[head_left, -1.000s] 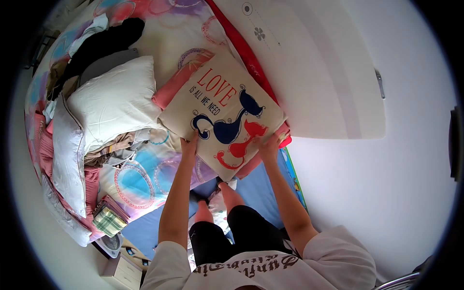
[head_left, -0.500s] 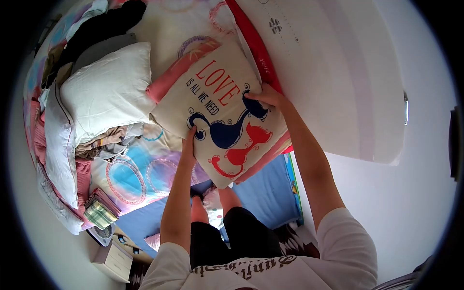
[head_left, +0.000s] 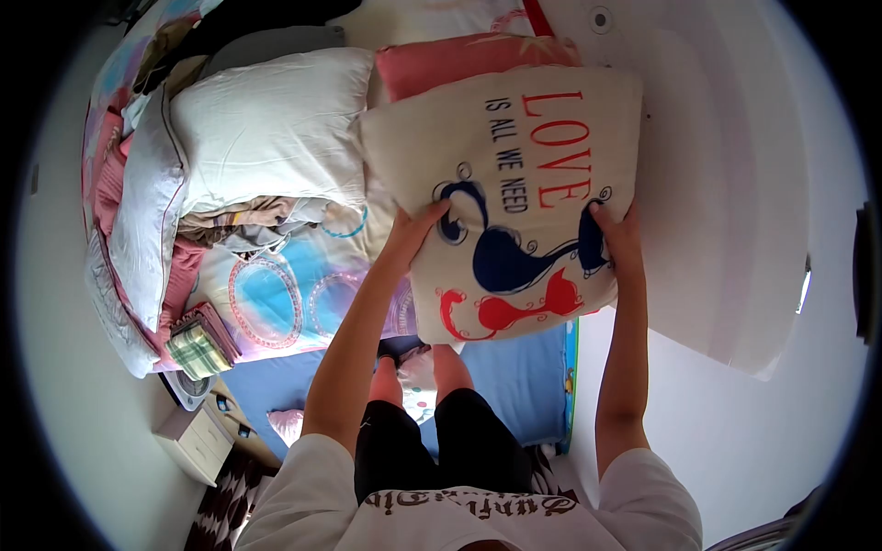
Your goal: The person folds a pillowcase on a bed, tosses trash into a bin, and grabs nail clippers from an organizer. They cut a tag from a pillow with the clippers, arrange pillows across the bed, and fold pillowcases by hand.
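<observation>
Both hands hold a cream square cushion (head_left: 542, 234) printed with "LOVE IS ALL WE NEED" and dark-blue and red cat figures. My left hand (head_left: 421, 230) grips its left side, thumb on top near the blue tail. On the opposite side, my right hand (head_left: 622, 241) has its thumb pressed on the front by the blue cat's head. The other fingers of both hands are hidden behind the cushion. Just beyond its top edge lies a pink pillow (head_left: 459, 64), partly covered. A white pillow (head_left: 276, 129) rests left of the cushion.
The bed has a patterned sheet (head_left: 266, 298) with coloured rings. More pillows (head_left: 147, 239) lean at the left, near folded cloths (head_left: 197, 351). Dark clothing (head_left: 248, 23) lies at the far end. A white wall (head_left: 726, 211) rises on the right; a small drawer unit (head_left: 195, 445) stands lower left.
The cushion has moved right and turned so its lower edge is more level. My right hand has slid lower in view, and more of the pink pillow shows beyond the cushion.
</observation>
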Demonstrator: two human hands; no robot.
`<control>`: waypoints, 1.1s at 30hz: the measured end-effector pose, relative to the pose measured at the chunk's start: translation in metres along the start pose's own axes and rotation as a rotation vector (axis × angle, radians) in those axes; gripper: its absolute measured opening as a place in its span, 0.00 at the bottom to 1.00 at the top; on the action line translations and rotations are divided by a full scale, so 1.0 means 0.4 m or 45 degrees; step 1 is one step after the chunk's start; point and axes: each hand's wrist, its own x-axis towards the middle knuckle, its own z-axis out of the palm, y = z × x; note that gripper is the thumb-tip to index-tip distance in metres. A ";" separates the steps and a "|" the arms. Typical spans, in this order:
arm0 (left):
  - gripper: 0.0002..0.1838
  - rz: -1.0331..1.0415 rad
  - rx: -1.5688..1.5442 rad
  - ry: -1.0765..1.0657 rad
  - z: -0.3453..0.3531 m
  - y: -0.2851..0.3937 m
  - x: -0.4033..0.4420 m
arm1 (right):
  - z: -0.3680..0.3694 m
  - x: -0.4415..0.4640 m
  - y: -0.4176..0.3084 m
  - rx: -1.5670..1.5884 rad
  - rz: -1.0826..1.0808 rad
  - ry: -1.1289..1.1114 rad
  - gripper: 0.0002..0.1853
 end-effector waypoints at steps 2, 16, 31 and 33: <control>0.40 0.003 0.227 0.118 0.012 0.034 0.053 | 0.017 0.047 0.026 -0.167 0.089 0.132 0.43; 0.40 -0.163 0.305 0.590 -0.575 -0.204 -0.161 | 0.473 -0.057 0.018 -0.924 -1.120 0.373 0.23; 0.37 0.151 0.198 0.571 -0.966 -0.333 -0.447 | 1.479 -0.205 0.060 -1.302 -1.247 -0.366 0.37; 0.36 0.152 0.160 0.525 -0.977 -0.344 -0.467 | 1.514 -0.201 0.086 -1.314 -1.367 -0.248 0.29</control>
